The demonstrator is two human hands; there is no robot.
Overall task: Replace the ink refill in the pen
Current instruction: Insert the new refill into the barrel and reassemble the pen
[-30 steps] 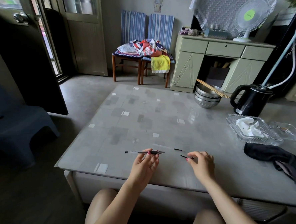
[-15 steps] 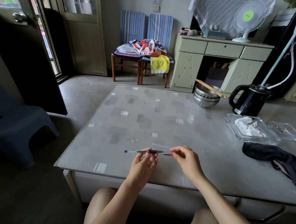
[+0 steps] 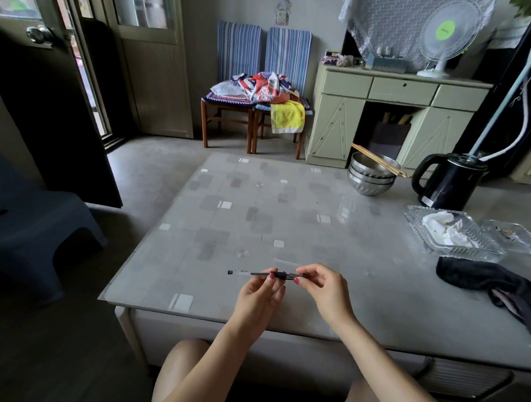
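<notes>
Two hands: both on one pen, held just above the near edge of the table
Left hand: pinching the pen around its dark grip section, thumb and fingertips closed on it, painted nails showing
Right hand: fingertips pinched on the tip end of the pen, right next to the left hand, the two nearly touching
Pen: lying roughly level, clear barrel with a dark end cap sticking out to the left past the left hand; the tip end is mostly hidden by the right fingers, so can't really tell whether the nose piece is on or off
Refill: too small to make out inside the barrel
Table: grey patterned top under a glossy cover, person sitting at it with knees just below the edge
Right side stuff: black kettle, stacked steel bowls with chopsticks across them, glass tray with crumpled tissue, dark cloth near the edge, all well apart from the hands
Background: two striped chairs piled with clothes, pale green cabinet with a white fan on top
</notes>
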